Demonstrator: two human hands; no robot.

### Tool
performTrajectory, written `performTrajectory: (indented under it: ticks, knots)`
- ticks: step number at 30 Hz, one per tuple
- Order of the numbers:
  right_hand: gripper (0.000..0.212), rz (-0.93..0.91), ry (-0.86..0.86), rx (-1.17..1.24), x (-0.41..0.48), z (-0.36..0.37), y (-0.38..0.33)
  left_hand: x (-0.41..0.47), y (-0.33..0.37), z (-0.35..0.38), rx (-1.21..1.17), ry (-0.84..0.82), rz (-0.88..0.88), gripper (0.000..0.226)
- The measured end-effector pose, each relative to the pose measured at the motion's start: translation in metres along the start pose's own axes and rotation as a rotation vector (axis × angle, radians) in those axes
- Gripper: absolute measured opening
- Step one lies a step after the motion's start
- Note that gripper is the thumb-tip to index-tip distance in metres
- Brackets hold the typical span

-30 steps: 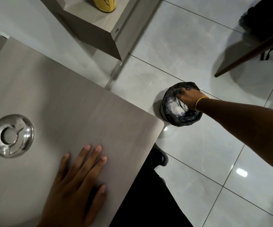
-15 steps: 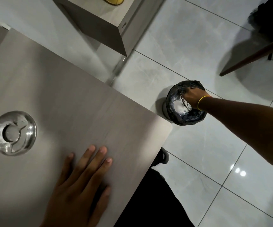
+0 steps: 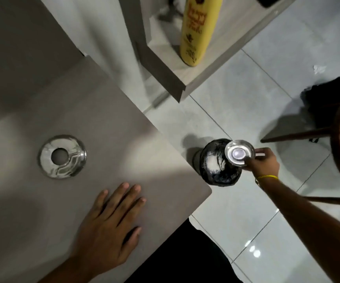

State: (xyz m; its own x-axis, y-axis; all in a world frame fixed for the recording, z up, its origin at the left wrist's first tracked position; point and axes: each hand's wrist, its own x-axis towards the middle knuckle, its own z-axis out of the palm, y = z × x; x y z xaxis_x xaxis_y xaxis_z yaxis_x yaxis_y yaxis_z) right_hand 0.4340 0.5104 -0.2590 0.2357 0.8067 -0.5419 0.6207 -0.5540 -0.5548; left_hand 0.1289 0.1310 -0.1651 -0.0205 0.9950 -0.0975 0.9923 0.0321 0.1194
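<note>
The tiled floor [image 3: 246, 221] carries the bin [image 3: 216, 172]. Over the bin, our right hand [image 3: 264, 163] pinches the dish [image 3: 239, 153]. Left of the bin, our left hand [image 3: 108, 225] lies flat on the desk [image 3: 104, 119].

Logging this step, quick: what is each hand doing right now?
Left hand: open, lying flat on the table.
Right hand: holding a round metal dish by its rim, over the black-lined bin.
</note>
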Motion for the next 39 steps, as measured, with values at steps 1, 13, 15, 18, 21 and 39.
performTrajectory:
  ticks: [1, 13, 15, 18, 21, 39]
  knots:
    - [0.031, -0.029, -0.001, 0.042, -0.016, -0.004, -0.015, 0.0, 0.001, -0.001, 0.0, 0.008, -0.042, 0.078]
    - [0.035, -0.473, -0.44, 0.043, -0.233, 0.066, -0.146, -0.006, 0.022, -0.013, -0.156, 0.268, -0.711, 0.072]
    - [0.038, -0.489, -0.525, 0.008, -0.267, 0.091, -0.154, -0.022, 0.012, -0.017, -0.202, 0.303, -0.851, 0.071]
    - [0.041, -0.564, -0.65, -0.091, -0.313, 0.131, -0.156, -0.061, -0.008, -0.019, -0.223, 0.319, -1.053, 0.069]
    - [0.041, -0.592, -0.713, -0.144, -0.344, 0.165, -0.15, -0.1, -0.031, -0.014, -0.201, 0.332, -1.183, 0.069]
    - [0.026, -1.224, -0.493, -0.502, -0.409, 0.204, -0.166, -0.134, -0.055, 0.001, -0.113, 0.326, -1.212, 0.067]
